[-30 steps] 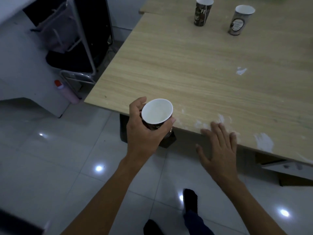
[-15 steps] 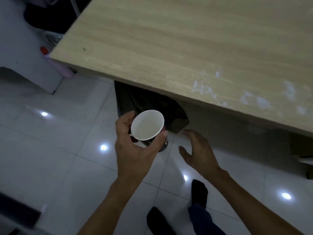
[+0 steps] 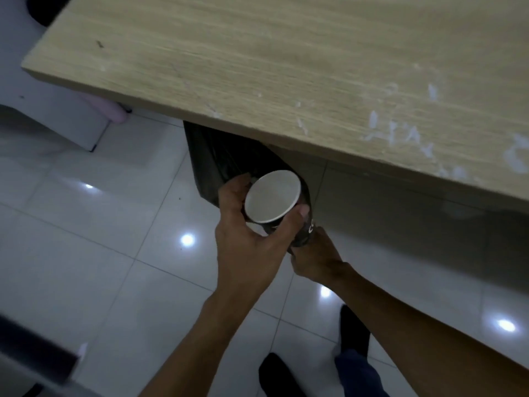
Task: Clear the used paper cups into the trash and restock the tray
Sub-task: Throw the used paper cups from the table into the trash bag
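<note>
My left hand (image 3: pixel 249 242) grips a dark paper cup (image 3: pixel 272 200) with a white inside, tilted so its mouth faces me. The cup hangs just below the wooden table's front edge (image 3: pixel 257 130), right in front of a black trash bag (image 3: pixel 220 161) that sits half under the table. My right hand (image 3: pixel 315 256) is low beside the cup, fingers closed on the bag's near edge. The bag's opening is hidden by the cup and hands.
The wooden table top (image 3: pixel 286 53) with white smudges fills the upper view. Glossy white floor tiles (image 3: pixel 114 239) lie below. A pinkish object (image 3: pixel 111 110) lies under the table's left corner. My dark socked feet (image 3: pixel 352 333) stand at the bottom.
My view dropped from the table top to its edge. The left hand carried the cup down and forward to the black bag. The right hand left the table edge and took hold of the bag.
</note>
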Tool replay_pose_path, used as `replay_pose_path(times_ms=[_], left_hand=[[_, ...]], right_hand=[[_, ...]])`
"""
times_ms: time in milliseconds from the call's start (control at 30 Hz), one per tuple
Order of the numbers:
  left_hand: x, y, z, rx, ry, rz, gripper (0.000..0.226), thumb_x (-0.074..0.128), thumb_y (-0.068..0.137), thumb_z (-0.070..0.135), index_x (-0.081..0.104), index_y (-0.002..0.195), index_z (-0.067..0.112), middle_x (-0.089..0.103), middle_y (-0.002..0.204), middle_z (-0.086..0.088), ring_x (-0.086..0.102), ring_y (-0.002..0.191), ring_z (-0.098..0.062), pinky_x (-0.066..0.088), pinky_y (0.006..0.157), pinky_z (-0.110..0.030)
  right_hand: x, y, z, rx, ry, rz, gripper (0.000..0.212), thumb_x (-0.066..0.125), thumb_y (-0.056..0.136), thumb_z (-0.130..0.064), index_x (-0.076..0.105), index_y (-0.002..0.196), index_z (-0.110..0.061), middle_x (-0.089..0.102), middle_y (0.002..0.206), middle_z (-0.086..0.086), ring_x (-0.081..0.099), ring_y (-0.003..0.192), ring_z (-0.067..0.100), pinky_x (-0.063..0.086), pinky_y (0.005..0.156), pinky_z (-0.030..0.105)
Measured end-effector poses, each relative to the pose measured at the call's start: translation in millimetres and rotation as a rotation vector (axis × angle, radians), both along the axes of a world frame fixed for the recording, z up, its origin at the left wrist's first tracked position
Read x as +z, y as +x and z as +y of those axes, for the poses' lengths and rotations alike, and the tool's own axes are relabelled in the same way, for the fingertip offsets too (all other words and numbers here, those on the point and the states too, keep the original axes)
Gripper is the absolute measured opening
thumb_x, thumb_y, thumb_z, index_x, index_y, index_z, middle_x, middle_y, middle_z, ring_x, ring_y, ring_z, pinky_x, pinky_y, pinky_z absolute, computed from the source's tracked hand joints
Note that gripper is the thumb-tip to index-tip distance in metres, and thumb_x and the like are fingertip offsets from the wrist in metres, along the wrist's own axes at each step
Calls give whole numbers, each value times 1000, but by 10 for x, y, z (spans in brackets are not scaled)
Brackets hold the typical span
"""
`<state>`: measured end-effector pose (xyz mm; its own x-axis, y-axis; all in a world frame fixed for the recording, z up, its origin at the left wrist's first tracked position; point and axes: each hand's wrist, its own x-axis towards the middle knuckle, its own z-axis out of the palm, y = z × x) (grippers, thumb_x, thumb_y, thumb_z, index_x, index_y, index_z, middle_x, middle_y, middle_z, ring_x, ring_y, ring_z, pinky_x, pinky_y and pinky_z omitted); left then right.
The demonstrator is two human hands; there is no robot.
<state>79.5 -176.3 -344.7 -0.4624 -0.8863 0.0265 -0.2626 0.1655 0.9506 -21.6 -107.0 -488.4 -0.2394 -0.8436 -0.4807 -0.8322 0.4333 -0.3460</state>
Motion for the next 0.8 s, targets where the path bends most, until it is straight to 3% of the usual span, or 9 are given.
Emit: replay_pose_path(times_ms=[67, 167, 300, 467, 533, 600, 667, 733, 800], left_hand=[[-54, -64, -30, -23, 58, 0, 74, 76, 65, 48, 43, 126, 21, 55, 106, 35, 56, 103, 8, 52, 79, -14], [-208, -103, -72, -10, 133, -41, 74, 81, 71, 42, 41, 129, 19, 53, 108, 26, 55, 101, 11, 53, 81, -16], [-347, -33, -110, 93, 138, -99, 71, 74, 78, 32, 37, 136, 15, 51, 111, 15, 54, 96, 8, 50, 74, -6], [-356, 76, -122, 182, 86, -173, 67, 73, 78, 39, 36, 132, 21, 51, 111, 16, 56, 97, -2, 51, 72, -7], [-353, 127, -141, 216, 56, -208, 69, 73, 77, 42, 36, 132, 20, 50, 115, 13, 55, 104, -8, 53, 77, -13], [-369, 182, -179, 236, 8, -268, 69, 74, 76, 46, 38, 129, 21, 51, 111, 13, 55, 104, -12, 53, 90, -34], [-388, 205, -220, 255, -35, -342, 69, 76, 75, 47, 39, 126, 19, 51, 101, 16, 55, 99, -14, 42, 99, -55], [-381, 182, -259, 290, -56, -420, 72, 77, 75, 45, 39, 127, 15, 53, 99, 13, 57, 99, -20, 32, 105, -58], [-342, 134, -279, 323, -70, -482, 77, 75, 74, 51, 37, 130, 14, 60, 108, 4, 59, 105, -25, 32, 104, -47]], right_hand=[[30, 77, 34, 11, -1, -7, 39, 53, 82, -11, 52, 121, -17, 58, 122, 7, 53, 112, 28, 40, 99, 36], [57, 140, 147, 86, 210, 2, 43, 48, 84, -4, 45, 127, -12, 63, 115, 12, 59, 104, 29, 32, 101, 36], [79, 163, 221, 7, 323, -68, 65, 49, 90, -13, 20, 147, -15, 59, 118, 14, 59, 104, 30, 46, 87, 35], [116, 202, 183, -222, 357, -216, 89, 56, 89, -22, -9, 149, -11, 53, 125, 17, 56, 110, 30, 46, 84, 30], [141, 212, 184, -339, 332, -325, 97, 61, 86, -24, -11, 149, -10, 52, 127, 16, 57, 110, 30, 46, 80, 27], [195, 212, 194, -497, 246, -461, 100, 66, 82, -20, -7, 150, -12, 57, 119, 15, 61, 98, 28, 51, 70, 29], [256, 220, 221, -627, 188, -559, 100, 69, 79, -16, -3, 150, -15, 58, 104, 9, 61, 75, 22, 50, 52, 24], [318, 243, 241, -683, 204, -587, 98, 70, 79, -16, 2, 149, -15, 53, 97, 5, 53, 60, 13, 42, 39, 15], [347, 282, 268, -692, 242, -592, 94, 71, 79, -19, 8, 149, -14, 52, 96, 4, 49, 56, 9, 36, 35, 12]])
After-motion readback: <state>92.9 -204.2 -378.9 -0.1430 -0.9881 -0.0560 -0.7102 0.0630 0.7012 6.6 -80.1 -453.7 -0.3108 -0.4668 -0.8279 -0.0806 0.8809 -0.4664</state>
